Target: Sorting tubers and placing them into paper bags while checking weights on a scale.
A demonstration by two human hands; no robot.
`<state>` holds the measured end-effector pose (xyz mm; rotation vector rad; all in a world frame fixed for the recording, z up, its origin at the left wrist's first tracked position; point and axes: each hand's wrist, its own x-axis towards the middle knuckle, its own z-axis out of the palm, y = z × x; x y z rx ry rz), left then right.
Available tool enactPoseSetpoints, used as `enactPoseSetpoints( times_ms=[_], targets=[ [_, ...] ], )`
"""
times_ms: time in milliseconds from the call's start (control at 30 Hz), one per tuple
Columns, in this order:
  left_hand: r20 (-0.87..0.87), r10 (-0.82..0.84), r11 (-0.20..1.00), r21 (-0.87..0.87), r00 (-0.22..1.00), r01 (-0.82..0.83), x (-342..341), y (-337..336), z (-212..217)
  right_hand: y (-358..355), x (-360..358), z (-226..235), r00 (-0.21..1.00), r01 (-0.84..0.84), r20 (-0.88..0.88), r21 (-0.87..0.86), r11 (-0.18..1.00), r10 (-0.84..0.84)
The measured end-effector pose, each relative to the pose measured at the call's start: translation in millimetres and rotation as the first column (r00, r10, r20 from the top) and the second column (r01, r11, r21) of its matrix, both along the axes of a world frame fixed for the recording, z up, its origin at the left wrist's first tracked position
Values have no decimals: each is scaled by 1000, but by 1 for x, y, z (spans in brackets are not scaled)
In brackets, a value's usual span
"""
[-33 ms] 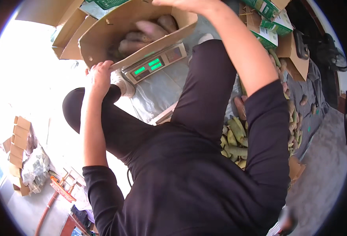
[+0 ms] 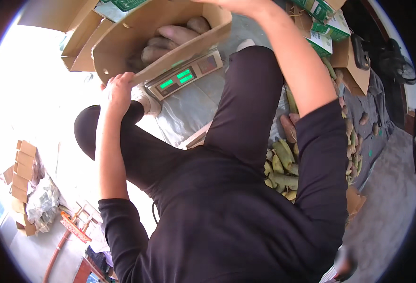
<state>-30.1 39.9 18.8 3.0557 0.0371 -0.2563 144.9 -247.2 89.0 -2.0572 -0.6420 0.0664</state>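
An open cardboard box (image 2: 123,35) stands tilted in front of me, with several thick pinkish-brown tubers (image 2: 177,34) like sweet potatoes lying in it. My left hand (image 2: 118,88) is closed round its near left corner. At the box's far right rim is my right hand (image 2: 245,5), closed on the edge; its fingertips are partly cut off by the top of the view. Under the near side of the box sits a digital scale (image 2: 209,65) with lit green displays; the box hides its platform, so I cannot tell whether the two touch.
Green-yellow long produce (image 2: 283,162) lies in a heap by my right leg, with more tubers (image 2: 363,118) on a dark sheet. Green-and-white cartons (image 2: 322,42) stand far right. At left are folded cardboard (image 2: 22,174) and clear plastic (image 2: 42,203). Another box (image 2: 83,45) stands far left.
The box has shifted slightly left, both hands moving with it. The tubers inside, blurred before, now look sharp and settled.
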Motion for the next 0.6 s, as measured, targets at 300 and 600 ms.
enactPoseSetpoints(
  times_ms=[300,600],
  targets=[
    [53,2,999,-34,999,-1,7,13,-13,-182,-110,-89,816,436,-436,37,899,-378],
    [50,-66,984,-165,997,73,21,45,-34,-243,-303,-248,569,482,-546,-385,787,-615]
  ],
)
